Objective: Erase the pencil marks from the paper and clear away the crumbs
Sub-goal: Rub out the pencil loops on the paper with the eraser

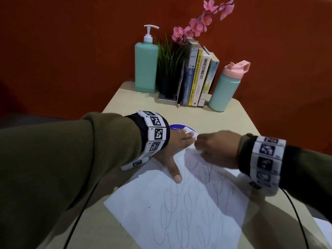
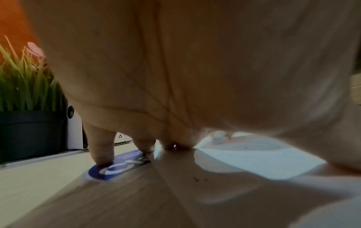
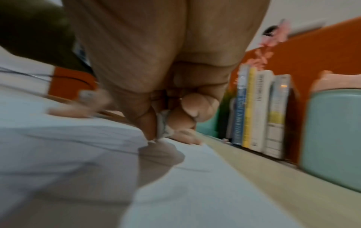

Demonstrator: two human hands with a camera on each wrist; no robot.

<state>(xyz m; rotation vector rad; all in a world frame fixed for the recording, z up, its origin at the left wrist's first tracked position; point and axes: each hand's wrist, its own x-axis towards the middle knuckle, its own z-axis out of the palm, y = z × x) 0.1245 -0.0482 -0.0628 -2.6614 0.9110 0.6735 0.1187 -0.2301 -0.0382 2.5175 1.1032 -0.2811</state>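
Note:
A white sheet of paper (image 1: 179, 209) covered with looping pencil marks lies tilted on the pale table (image 1: 125, 103). My left hand (image 1: 172, 150) lies flat with spread fingers on the sheet's far corner, thumb stretched down onto the paper; its fingertips (image 2: 102, 158) also touch a blue round sticker (image 2: 109, 172). My right hand (image 1: 215, 148) is curled just right of the left, pinching a small white eraser (image 3: 163, 125) whose end meets the paper (image 3: 195, 185) near the top edge. A few dark crumbs (image 2: 197, 179) dot the sheet.
Along the back edge stand a mint pump bottle (image 1: 146, 67), a potted grass plant (image 1: 168, 69) with pink flowers, a row of books (image 1: 197, 76) and a mint flask with pink lid (image 1: 225, 88). A pencil (image 1: 178, 105) lies before the books. Another white sheet (image 1: 323, 229) shows at the lower right.

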